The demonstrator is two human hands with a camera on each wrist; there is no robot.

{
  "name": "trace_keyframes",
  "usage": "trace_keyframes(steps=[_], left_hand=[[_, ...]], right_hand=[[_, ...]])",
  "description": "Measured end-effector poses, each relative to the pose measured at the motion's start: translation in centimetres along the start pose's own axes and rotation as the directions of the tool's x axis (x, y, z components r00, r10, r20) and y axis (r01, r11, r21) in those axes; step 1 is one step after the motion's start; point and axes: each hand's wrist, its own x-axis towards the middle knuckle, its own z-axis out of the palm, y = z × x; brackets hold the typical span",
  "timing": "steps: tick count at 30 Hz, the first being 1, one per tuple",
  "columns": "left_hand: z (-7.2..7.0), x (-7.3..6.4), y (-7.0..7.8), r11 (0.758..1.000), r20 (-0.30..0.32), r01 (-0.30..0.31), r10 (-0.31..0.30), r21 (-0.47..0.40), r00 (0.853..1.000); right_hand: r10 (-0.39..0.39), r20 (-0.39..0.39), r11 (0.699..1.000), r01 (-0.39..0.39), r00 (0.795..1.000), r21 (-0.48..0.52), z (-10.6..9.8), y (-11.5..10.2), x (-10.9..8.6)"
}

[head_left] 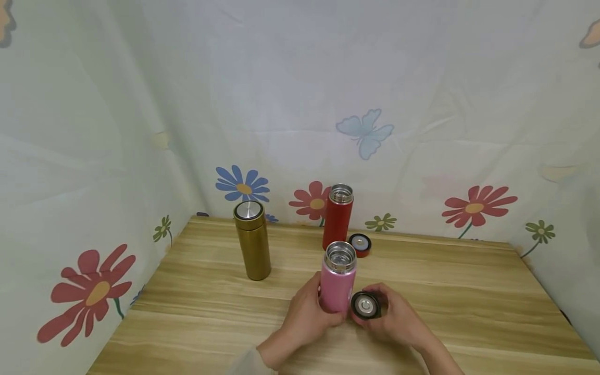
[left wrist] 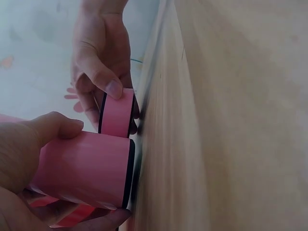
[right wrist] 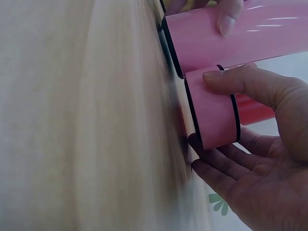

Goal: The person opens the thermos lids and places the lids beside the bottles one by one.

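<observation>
A pink thermos bottle (head_left: 336, 291) stands upright with its steel mouth uncovered, and my left hand (head_left: 308, 312) grips it around the lower body. Right beside its base, my right hand (head_left: 396, 317) holds the pink lid (right wrist: 213, 108) between thumb and fingers. The lid's dark-rimmed inner side faces up in the head view. In the left wrist view the pink bottle (left wrist: 86, 168) shows a black base ring close to the tabletop, with the lid (left wrist: 118, 113) near it.
Behind the pink bottle stands an open red thermos (head_left: 337, 221), its red lid (head_left: 360, 245) lying upturned at its right. A gold thermos (head_left: 255, 250) with its lid on stands to the left. Flower-printed cloth (head_left: 300, 104) hangs along the wooden table's (head_left: 469, 291) back and sides.
</observation>
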Motion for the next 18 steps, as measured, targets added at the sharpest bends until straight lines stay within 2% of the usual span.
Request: trace_keyframes(steps=[8,18], left_hand=[[0.2,1.8,0.0,0.999,0.006,0.038,-0.038,-0.032,0.999],[0.3,4.4,-0.8,0.999,0.002,0.027,-0.027,-0.042,1.000]], right_hand=[[0.017,-0.021,0.998,-0.016,1.000,0.060,-0.2,0.1,1.5],[0.081,-0.087,0.995,-0.076,0.993,0.061,-0.4,0.5,3.5]])
